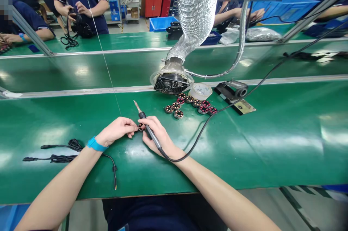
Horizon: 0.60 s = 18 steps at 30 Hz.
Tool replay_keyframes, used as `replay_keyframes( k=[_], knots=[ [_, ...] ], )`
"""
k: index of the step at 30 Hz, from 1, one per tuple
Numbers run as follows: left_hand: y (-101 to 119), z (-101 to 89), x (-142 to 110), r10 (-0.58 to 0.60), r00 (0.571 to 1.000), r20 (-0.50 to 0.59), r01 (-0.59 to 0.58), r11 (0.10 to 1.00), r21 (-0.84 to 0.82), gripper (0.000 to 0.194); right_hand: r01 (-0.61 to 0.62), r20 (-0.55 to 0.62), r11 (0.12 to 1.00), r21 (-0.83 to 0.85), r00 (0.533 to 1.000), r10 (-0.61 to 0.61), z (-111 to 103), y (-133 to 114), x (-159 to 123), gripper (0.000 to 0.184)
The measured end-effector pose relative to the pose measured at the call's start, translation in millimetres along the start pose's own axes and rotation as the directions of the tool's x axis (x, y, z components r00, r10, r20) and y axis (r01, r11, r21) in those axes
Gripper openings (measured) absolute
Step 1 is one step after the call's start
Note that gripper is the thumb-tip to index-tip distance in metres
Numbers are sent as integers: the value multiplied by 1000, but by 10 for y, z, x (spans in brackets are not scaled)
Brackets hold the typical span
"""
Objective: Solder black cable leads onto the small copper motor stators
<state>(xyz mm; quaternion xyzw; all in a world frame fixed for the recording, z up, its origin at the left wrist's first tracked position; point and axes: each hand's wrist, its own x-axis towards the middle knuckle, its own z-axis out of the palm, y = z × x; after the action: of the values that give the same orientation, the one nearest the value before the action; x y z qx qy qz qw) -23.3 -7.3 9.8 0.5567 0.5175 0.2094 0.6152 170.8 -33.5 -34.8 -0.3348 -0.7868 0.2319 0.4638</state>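
My right hand holds a soldering iron, its tip pointing up and away from me. Between both hands is a small round motor stator with dark and copper-coloured parts. The fingers of my left hand, closed in a pinch, grip its left side, and my right fingers touch its other side. A blue band circles my left wrist. Thin solder wire hangs from above and comes down near my left hand. The stator is partly hidden by fingers and the iron.
Several similar stators lie beyond my right hand, beside a tape roll and an iron stand. A fume extractor hangs above them. Black cables lie left, partly under my forearm. The iron's cord crosses rightward. Co-workers work opposite.
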Motion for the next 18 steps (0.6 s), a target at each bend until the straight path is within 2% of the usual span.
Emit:
replay_keyframes(
  k=[8,15,18],
  knots=[
    [18,-1,-15,-8,1000,-19,8,1000,12,20,-29,-5,998,56,1000,29,0,44,-7,45],
    [14,2,5,-13,1000,-20,14,999,38,21,-116,-149,993,23,982,118,79,10,39,48],
    [1,1,10,-12,1000,-15,12,999,36,22,-144,-164,989,28,975,147,98,4,45,49]
  ],
)
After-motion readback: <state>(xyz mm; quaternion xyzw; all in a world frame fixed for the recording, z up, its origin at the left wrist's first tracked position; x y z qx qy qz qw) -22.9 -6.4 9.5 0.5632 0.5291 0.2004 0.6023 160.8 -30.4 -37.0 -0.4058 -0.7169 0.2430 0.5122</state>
